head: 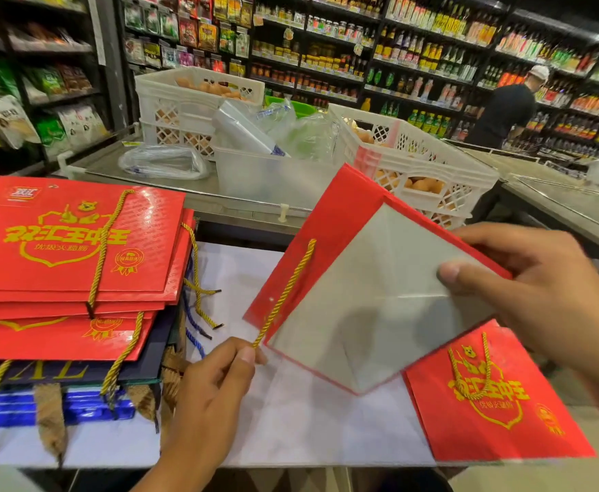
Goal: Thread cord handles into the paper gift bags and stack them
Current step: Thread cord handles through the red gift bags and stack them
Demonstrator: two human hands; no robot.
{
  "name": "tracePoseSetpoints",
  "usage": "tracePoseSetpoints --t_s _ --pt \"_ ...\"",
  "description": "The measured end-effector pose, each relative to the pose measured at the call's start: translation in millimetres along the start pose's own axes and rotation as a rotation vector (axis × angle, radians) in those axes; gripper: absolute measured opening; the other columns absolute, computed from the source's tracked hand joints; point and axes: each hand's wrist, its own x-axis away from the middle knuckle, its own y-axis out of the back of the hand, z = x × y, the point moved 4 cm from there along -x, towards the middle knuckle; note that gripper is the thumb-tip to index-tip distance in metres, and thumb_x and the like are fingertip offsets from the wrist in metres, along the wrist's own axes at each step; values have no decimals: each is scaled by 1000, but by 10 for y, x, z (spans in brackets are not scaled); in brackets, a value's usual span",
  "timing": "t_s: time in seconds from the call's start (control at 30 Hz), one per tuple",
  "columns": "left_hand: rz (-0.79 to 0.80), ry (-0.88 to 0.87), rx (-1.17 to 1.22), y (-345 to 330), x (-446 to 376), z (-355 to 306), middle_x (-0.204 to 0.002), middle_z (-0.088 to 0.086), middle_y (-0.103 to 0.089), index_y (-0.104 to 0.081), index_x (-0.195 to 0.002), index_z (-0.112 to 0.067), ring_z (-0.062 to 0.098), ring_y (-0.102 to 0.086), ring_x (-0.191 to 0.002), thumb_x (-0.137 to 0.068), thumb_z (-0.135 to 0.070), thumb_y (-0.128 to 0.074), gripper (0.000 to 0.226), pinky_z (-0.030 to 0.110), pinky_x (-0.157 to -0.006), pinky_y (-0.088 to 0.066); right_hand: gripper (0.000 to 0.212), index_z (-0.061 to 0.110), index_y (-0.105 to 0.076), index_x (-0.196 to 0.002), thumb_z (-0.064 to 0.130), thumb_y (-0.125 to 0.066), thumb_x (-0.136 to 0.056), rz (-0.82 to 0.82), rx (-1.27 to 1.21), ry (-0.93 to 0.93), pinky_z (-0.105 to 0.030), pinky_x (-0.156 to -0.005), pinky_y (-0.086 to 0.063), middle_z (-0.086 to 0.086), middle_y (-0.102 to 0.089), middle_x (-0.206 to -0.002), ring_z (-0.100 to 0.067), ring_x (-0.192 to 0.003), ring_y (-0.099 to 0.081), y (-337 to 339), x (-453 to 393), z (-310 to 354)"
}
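Observation:
A red paper gift bag (330, 221), opened so its white inside (372, 300) faces me, hangs tilted over the white table. My right hand (543, 296) grips its right edge, thumb pressed on the white lining. My left hand (216, 388) pinches the lower end of a gold cord (287, 292) that runs up across the bag's red flap. A stack of red bags (67, 250) with gold cord handles lies at the left, on top of dark blue bags. Another red bag (496, 403) with a gold handle lies flat at the lower right.
Loose gold and blue cords (198, 307) spill from the stack's right side. Behind the white table (298, 420) stand white plastic crates of eggs (415, 165), a clear bin and plastic bags. Store shelves fill the back; a person in black (503, 111) stands far right.

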Motion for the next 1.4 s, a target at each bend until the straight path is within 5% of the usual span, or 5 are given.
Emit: tracePoseSetpoints --t_s 0.27,0.53,0.77,0.97,1.4 --pt "6 -12 24 -33 25 -53 -64 -12 -60 -70 -86 -26 2 -50 -61 -98 -28 -58 18 16 -58 -39 28 6 -75 -112 3 -71 -85 307 -387 -364 -39 -79 -62 -24 -76 -110 -35 -95 -75 -157 -522 -805" --pt "87 -27 -101 -93 -21 -39 -65 11 -59 -75 -103 -32 14 -46 -63 -102 -39 -60 17 29 -61 -33 25 31 -75 -113 20 -78 -92 501 302 -206 -23 -61 -38 16 -63 -68 -2 -62 -52 -769 -912 -1531" --pt "71 22 -146 -103 -45 -19 -48 -13 -40 -78 -88 -26 4 -36 -49 -96 -22 -70 12 15 -50 -26 55 33 -57 -139 19 -71 -88 506 518 -65 -37 -103 -48 5 -55 -140 -20 -124 -55 -1683 -732 -1415" --pt "86 36 -189 -132 -56 -28 -60 -9 -62 -77 -89 -29 6 -50 -55 -97 -23 -70 12 17 -52 -35 70 43 -45 -144 2 -62 -91 687 -157 -8 -13 -66 -44 2 -71 -110 -10 -67 -61 -2037 156 -460" --pt "16 74 -124 -104 -78 49 -81 -2 -71 -73 -93 -30 16 -64 -75 -94 -19 -73 12 38 -69 -54 15 27 -76 -90 16 -70 -98 192 -301 -267 -34 -77 -56 9 -70 -91 -18 -86 -65 -1967 383 -908"
